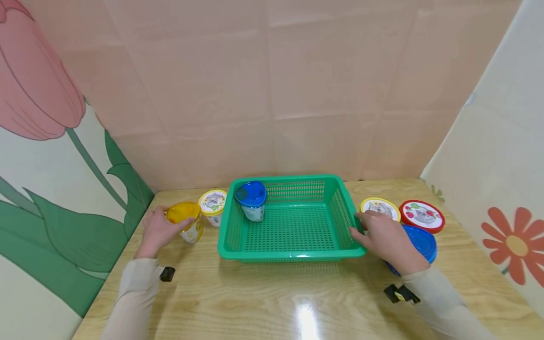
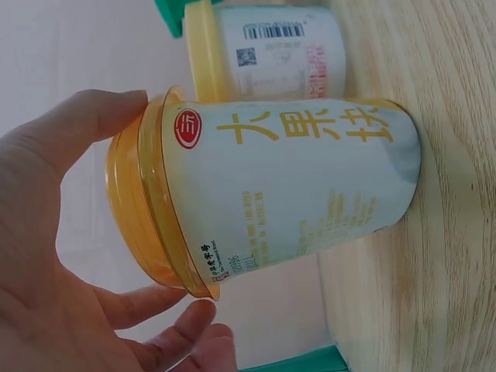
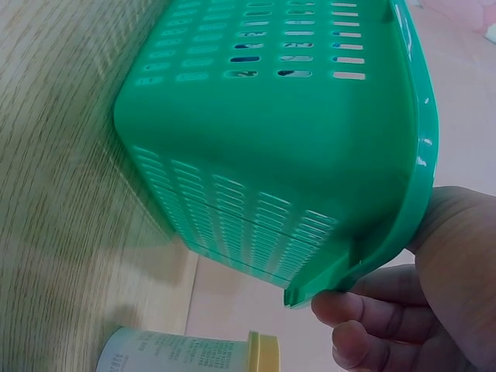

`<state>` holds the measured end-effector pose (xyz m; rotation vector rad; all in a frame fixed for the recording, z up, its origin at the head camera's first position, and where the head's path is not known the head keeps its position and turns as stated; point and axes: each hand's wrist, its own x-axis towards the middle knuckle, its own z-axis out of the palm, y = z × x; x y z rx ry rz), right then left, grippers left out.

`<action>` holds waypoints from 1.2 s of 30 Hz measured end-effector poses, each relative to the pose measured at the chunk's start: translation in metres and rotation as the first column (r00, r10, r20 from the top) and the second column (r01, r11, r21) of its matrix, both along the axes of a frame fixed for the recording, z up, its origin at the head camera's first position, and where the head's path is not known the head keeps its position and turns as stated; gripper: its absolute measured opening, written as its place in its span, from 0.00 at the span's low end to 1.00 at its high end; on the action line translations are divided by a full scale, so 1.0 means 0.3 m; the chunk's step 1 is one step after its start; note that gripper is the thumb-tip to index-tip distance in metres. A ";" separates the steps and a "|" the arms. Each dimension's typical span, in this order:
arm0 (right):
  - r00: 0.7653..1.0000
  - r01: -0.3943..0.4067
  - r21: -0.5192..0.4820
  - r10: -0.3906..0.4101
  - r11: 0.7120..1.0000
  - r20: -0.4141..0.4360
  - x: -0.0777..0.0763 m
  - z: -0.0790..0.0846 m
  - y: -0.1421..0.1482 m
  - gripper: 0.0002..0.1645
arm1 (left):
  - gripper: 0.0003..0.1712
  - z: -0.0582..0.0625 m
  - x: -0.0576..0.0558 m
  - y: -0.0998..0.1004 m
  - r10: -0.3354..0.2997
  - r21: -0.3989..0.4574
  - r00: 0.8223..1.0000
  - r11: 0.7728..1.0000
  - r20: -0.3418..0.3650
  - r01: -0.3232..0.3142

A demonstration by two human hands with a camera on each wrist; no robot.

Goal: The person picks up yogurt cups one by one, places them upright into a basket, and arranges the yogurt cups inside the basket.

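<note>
My left hand holds a yogurt cup by its orange-yellow lid, thumb on one side and fingertips on the other. The cup is tilted in the head view, its base at the wooden table. At the basket's right end, my right hand grips the rim of a green plastic basket, with the thumb over the rim and the fingers under it. Inside the basket's back left corner stands a cup with a blue lid.
A white cup with a yellow lid stands between my left hand and the basket. Right of the basket are a yellow-lidded cup, a red-lidded cup and a blue-lidded cup, the last partly behind my right hand. Papered walls enclose the table.
</note>
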<state>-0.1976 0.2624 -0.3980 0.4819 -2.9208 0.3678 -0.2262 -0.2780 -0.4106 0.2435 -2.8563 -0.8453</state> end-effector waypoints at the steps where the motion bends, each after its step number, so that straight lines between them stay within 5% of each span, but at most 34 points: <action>1: 1.000 -0.001 -0.001 0.001 1.000 -0.002 0.000 0.000 0.000 0.30 | 0.54 0.000 0.001 0.001 0.002 0.001 1.000 1.000 0.000 -0.002; 28: 0.999 -0.013 -0.007 0.013 1.000 -0.032 0.009 0.002 -0.002 0.29 | 0.53 0.010 0.012 0.007 -0.032 -0.015 0.999 0.999 -0.024 0.031; 36: 0.998 -0.021 -0.010 0.021 1.000 -0.059 0.005 -0.004 0.001 0.27 | 0.53 0.039 0.023 0.026 -0.038 -0.007 0.996 0.999 -0.086 0.037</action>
